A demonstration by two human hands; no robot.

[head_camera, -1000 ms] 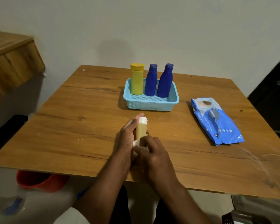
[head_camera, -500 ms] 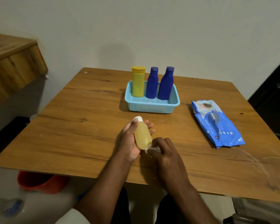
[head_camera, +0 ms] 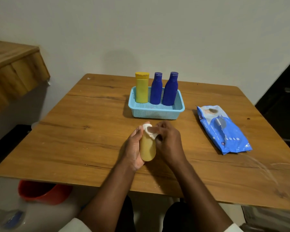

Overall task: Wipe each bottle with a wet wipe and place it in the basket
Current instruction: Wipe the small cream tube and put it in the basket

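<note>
My left hand (head_camera: 133,148) cradles a small amber bottle (head_camera: 147,148) with a white cap, tilted with its cap pointing away from me, above the middle of the wooden table (head_camera: 90,139). My right hand (head_camera: 169,141) presses a white wet wipe (head_camera: 151,133) against the bottle's neck and cap. Behind the hands sits a light blue basket (head_camera: 155,113) holding a yellow bottle (head_camera: 141,87) and two dark blue bottles (head_camera: 156,88) (head_camera: 170,89), all upright.
A blue pack of wet wipes (head_camera: 223,129) lies on the table to the right. An orange bucket (head_camera: 42,192) stands on the floor under the table's left front edge. A wooden ledge (head_camera: 12,69) juts out at the left wall.
The amber bottle has tipped from upright to lying in my left palm. My right hand with the wipe has slid from the bottle's base up to its cap.
</note>
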